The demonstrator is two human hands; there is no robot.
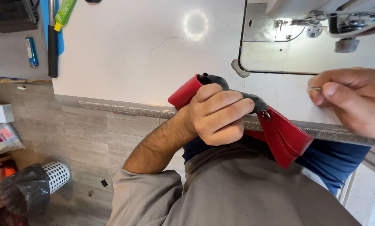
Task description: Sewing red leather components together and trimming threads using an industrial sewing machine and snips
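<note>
Gripping a red leather piece (285, 136) with a black lining, the left hand (219, 115) is clenched around its folded upper end at the near edge of the white table (125, 54), fingers curled over the black part and knuckles toward the camera. The red flap hangs down past the table edge, over the person's lap, and a small metal rivet (266, 115) shows just beside the fingertips. The right hand (354, 100) hovers a little apart to the right, thumb and forefinger pinched on a small thin metal bit (314, 88) — too tiny to tell what it is. A metal ruler (129, 109) is fixed along the table's front edge. At the far right stands a sewing machine (321, 25). At the far left of the table lie a blue lighter (31, 51), a black-handled tool (52, 46) and a green tube (64, 12). On the tiled floor below sits a white perforated bin (56, 175) with a black bag in it.
</note>
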